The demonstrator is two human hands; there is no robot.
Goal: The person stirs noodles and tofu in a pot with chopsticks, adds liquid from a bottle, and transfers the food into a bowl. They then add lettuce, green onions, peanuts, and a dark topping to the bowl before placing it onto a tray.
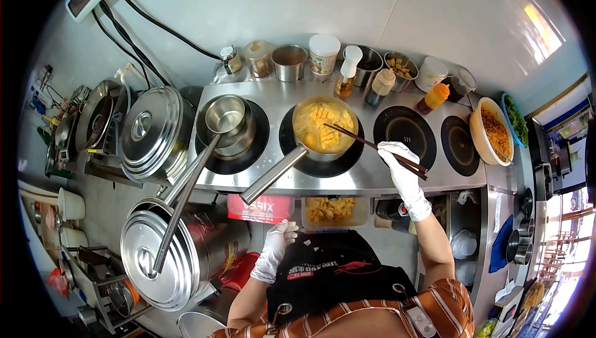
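In the head view my right hand (pixel 400 173), in a white glove, is closed round dark chopsticks (pixel 366 142). Their tips reach into a pan (pixel 273 175) of yellow noodle-like food (pixel 326 124) in liquid on a burner. My left hand (pixel 280 243), also gloved, has its fingers bent near the counter's front edge, beside a red package (pixel 261 208); whether it touches or holds anything is unclear. Below the counter edge, between my hands, sits a clear tub of yellow pieces (pixel 330 210).
A ladle (pixel 225 114) rests in a pot on the left burner. Bare burners (pixel 405 134) lie right of the pan. Bottles and containers (pixel 324 54) line the wall. Large lidded pots (pixel 156 128) stand left, and a bowl of orange shreds (pixel 495 133) stands right.
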